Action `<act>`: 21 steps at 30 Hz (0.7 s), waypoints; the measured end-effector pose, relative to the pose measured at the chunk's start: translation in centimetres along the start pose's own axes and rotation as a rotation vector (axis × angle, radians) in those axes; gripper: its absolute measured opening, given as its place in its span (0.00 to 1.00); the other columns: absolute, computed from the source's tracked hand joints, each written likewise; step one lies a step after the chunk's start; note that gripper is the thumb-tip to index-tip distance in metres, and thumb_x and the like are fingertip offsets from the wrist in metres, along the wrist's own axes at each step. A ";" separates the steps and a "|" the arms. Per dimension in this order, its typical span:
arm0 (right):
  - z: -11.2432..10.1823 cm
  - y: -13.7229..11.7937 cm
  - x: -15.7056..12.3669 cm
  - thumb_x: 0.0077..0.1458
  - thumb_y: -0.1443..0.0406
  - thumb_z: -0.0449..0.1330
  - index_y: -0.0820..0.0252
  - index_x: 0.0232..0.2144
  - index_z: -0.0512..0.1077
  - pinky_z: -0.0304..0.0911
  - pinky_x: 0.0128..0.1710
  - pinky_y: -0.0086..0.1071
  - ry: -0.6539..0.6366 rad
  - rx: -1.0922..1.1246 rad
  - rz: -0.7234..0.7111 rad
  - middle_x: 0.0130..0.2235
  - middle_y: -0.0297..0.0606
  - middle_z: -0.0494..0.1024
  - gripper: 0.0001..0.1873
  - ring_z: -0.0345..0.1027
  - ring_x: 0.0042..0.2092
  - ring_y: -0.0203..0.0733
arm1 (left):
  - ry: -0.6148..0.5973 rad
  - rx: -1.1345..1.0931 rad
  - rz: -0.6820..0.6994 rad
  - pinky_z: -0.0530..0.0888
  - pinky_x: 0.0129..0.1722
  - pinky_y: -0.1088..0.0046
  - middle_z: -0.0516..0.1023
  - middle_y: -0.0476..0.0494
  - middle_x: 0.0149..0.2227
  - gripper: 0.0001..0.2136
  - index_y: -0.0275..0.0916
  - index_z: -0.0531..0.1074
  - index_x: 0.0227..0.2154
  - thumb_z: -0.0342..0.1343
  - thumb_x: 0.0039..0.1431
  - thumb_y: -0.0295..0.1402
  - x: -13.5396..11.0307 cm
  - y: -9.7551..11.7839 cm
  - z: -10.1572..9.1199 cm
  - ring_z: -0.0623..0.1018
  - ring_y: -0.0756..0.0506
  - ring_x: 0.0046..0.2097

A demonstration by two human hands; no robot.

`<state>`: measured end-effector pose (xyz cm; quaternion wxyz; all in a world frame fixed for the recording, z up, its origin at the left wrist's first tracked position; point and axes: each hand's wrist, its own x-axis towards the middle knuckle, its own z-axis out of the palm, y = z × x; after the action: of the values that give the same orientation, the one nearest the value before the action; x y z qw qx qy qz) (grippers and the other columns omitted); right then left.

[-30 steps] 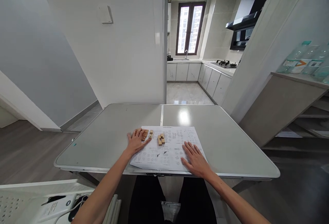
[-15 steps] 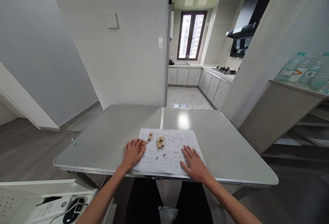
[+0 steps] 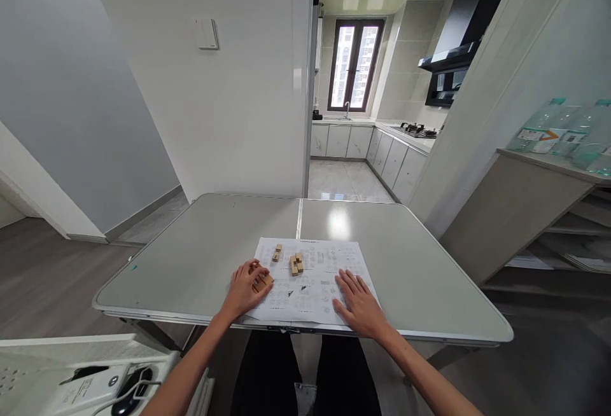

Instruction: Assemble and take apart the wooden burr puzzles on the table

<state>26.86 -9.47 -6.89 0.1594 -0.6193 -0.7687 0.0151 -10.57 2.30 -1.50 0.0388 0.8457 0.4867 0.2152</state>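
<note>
A printed paper sheet (image 3: 310, 306) lies near the front edge of the table. At its left side my left hand (image 3: 243, 290) curls over several wooden blocks (image 3: 263, 281), fingers on the far side and thumb on the near side; part of them is hidden under the hand. A small cluster of wooden blocks (image 3: 296, 264) stands near the sheet's middle, and a couple of separate wooden cubes (image 3: 277, 253) sit to its left. My right hand (image 3: 359, 303) rests flat on the sheet's right part, fingers stretched out, holding nothing.
The grey folding table (image 3: 420, 276) has a seam down its middle. A white bin (image 3: 86, 346) with a white box and a black object stands at lower left. Water bottles (image 3: 539, 126) top a shelf unit (image 3: 501, 212) on the right. A kitchen lies beyond the doorway.
My left hand's fingers have lifted and bent more around the blocks, which have shifted slightly. My right hand stays flat in place. The view has moved a little.
</note>
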 end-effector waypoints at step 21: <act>-0.7 -0.2 0.3 0.72 0.50 0.45 0.55 0.73 0.55 0.41 0.74 0.49 -0.001 0.027 0.021 0.76 0.38 0.52 0.33 0.42 0.76 0.48 | 0.080 0.046 -0.067 0.70 0.57 0.50 0.76 0.35 0.57 0.29 0.42 0.67 0.59 0.57 0.63 0.55 0.0 0.1 0.3 0.74 0.31 0.57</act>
<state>26.80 -9.39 -6.14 0.1672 -0.6252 -0.7618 0.0274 -10.44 2.28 -1.73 0.0071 0.8203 0.5208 0.2362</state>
